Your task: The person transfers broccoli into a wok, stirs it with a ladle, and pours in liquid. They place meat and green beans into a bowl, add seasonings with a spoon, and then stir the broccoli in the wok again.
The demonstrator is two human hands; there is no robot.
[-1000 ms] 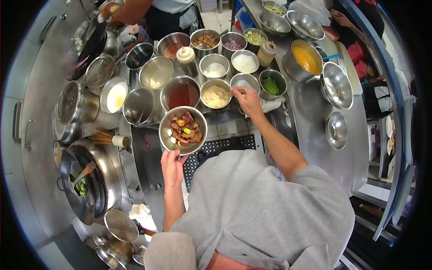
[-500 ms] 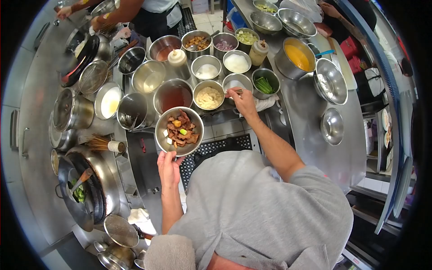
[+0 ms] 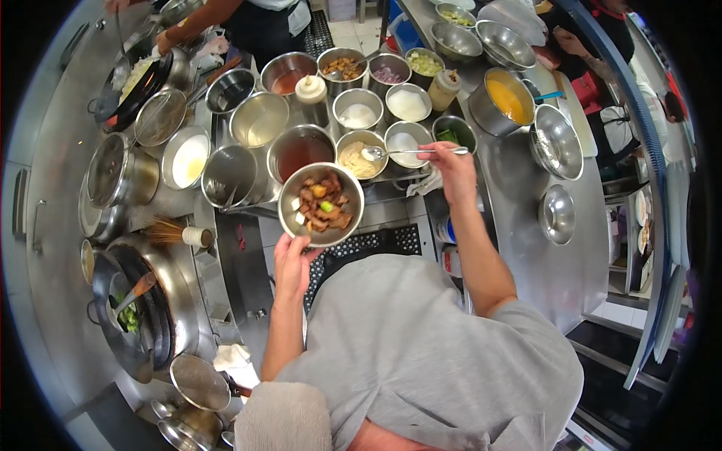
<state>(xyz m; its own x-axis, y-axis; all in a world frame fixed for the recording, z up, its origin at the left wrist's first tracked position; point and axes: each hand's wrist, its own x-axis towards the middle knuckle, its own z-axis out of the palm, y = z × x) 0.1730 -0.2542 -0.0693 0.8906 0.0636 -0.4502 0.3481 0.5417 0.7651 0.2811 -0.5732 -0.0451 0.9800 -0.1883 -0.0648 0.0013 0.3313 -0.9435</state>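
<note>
My left hand [image 3: 292, 264] grips a steel bowl [image 3: 335, 236] by its near side. Inside are browned meat pieces [image 3: 326, 203] with a few white, yellow and green bits. In my right hand [image 3: 457, 174] is a metal spoon [image 3: 398, 152], pinched by its handle. Its head hangs over the pot of pale beige paste [image 3: 352, 159], and its handle crosses above a pot of white powder [image 3: 401, 140]. Whether the spoon carries anything cannot be made out. A pot of dark red liquid [image 3: 302, 153] stands just beyond the bowl.
Several seasoning pots and a squeeze bottle [image 3: 311, 90] crowd the station ahead. A wok [image 3: 113, 308] with a ladle and a bamboo brush [image 3: 180, 233] are at left. On the right counter sits a pot of orange liquid [image 3: 508, 101]. A co-worker's arm [image 3: 197, 22] reaches over another wok.
My right hand has lifted the spoon and moved it right; its head now shows above the beige paste. The bowl appears slightly farther right and higher. A co-worker's wok at far left has shifted.
</note>
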